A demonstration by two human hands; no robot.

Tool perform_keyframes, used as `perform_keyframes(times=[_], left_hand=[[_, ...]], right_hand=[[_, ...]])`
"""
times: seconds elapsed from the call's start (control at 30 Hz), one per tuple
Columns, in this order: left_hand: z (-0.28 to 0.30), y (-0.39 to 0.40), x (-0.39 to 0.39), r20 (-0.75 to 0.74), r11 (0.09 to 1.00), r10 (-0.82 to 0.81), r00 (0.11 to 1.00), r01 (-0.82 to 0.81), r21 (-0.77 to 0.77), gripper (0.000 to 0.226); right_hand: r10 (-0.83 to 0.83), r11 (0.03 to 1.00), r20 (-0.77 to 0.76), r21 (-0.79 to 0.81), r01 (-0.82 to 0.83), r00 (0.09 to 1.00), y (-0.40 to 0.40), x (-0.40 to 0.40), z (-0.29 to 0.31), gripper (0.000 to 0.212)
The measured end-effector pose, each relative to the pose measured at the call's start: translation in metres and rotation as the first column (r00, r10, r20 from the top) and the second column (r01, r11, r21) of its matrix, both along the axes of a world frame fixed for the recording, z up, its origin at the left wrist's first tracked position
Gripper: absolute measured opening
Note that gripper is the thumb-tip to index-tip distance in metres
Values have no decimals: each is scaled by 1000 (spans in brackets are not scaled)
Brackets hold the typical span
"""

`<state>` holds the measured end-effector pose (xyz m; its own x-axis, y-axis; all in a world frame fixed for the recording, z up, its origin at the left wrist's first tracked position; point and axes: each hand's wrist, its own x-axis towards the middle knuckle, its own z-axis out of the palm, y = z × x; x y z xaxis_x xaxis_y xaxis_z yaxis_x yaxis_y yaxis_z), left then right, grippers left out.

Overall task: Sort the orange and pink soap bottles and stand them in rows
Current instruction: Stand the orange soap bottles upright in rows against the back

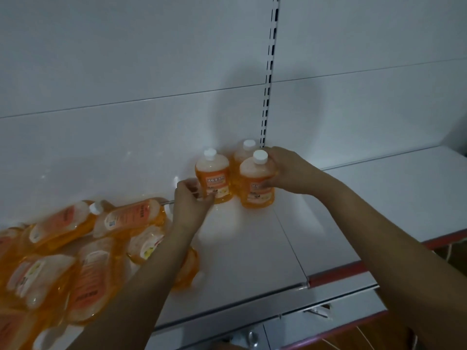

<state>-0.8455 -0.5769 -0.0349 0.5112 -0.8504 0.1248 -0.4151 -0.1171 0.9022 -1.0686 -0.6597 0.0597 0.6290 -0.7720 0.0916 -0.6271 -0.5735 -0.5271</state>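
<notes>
Orange bottles upright, Chinese-print labels illegible, left hand, right hand gripping

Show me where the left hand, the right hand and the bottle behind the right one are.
left hand (192,200), head view, back of the hand
right hand (285,170), head view, back of the hand
rear bottle (249,145), head view, white cap
</notes>
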Motion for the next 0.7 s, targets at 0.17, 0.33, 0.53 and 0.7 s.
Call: perform_keyframes(times=[0.17, 0.33, 0.53, 0.7], left_hand=[[-11, -24, 6, -98, 988, -124, 987, 132, 83, 60], [-15, -29, 14, -86, 982, -161, 983, 169, 89, 56], [-9, -26, 14, 4, 974, -199, 980, 198, 108, 53], [-11, -20, 15, 61, 970, -186, 981, 174, 168, 57]], right_hand=[[-14, 999, 33, 40, 13, 999, -14, 4, -30, 66], [-83, 996, 159, 45, 77, 984, -9, 1, -46, 69], [-144, 990, 286, 39, 139, 947, -5, -1, -55, 62], [-141, 990, 296, 31, 138, 945, 2, -1, -57, 61]])
